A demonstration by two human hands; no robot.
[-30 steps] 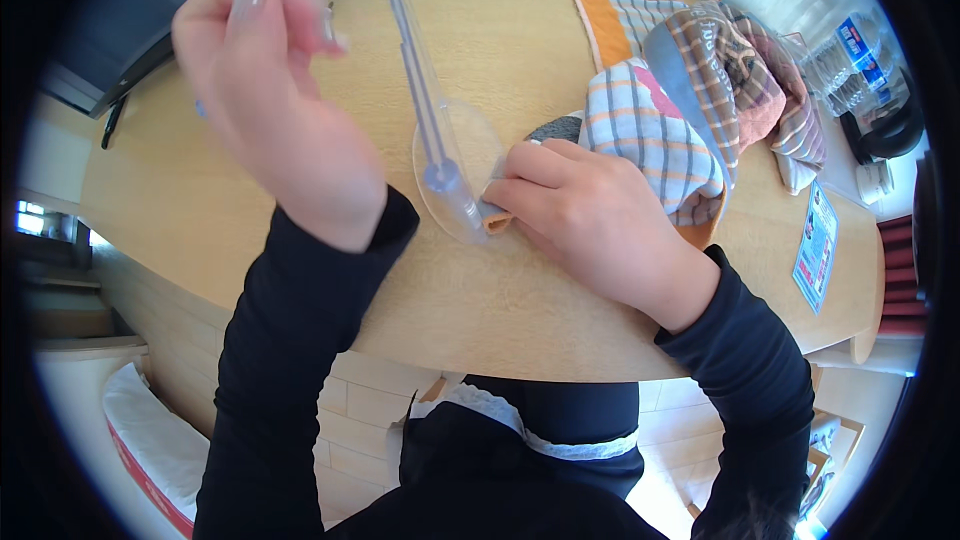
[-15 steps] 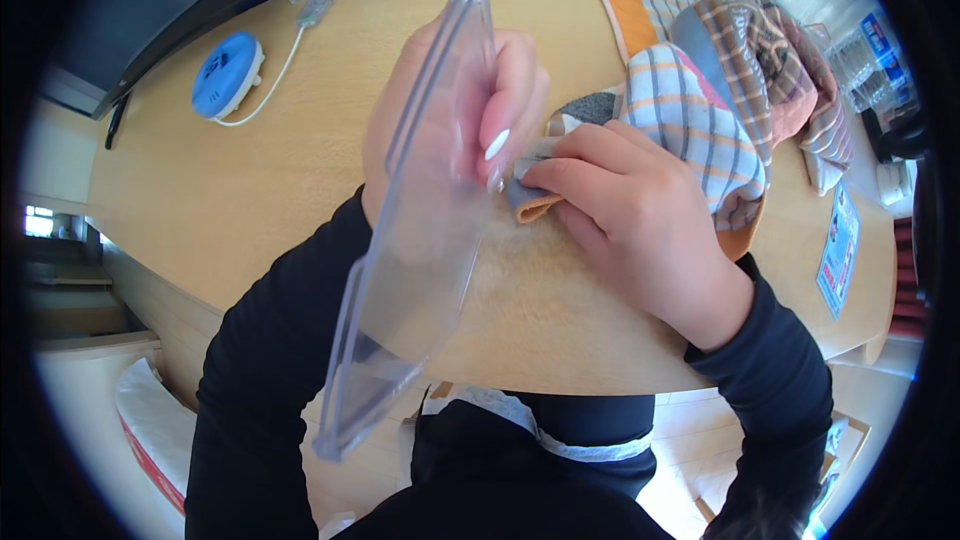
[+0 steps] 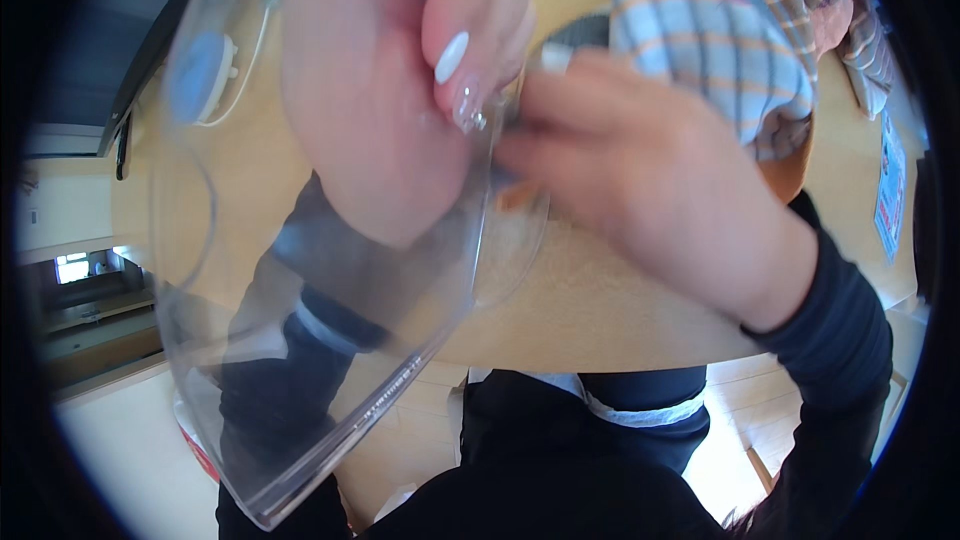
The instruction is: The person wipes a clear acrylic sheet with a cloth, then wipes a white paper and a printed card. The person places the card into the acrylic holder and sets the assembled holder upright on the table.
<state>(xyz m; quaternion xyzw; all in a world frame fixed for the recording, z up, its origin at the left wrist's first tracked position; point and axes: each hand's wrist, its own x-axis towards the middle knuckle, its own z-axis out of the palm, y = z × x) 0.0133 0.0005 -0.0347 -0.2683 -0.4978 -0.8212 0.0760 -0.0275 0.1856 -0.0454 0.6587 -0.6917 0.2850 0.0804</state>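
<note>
A clear plastic panel (image 3: 420, 340) with a thin raised edge rises close in front of me on the left. My left hand (image 3: 390, 90) is closed around it; much of that hand shows through the plastic, and a white nail and a glittery one stand out. Against the panel's right edge, my right hand (image 3: 650, 180) pinches a bunched corner of a checked cloth (image 3: 710, 40) with an orange border. That hand is blurred, and its fingertips are partly hidden.
A blue and white round device (image 3: 203, 80) with a white cord lies behind the panel. A dark screen (image 3: 90, 50) stands at the far left. More checked cloth (image 3: 868, 60) and a blue printed leaflet (image 3: 889, 185) lie on the wooden table (image 3: 600, 320) to the right.
The panel has turned its broad face toward me and come closer, with my left hand. My right hand has shifted slightly, still at the cloth corner. My view has also moved.
</note>
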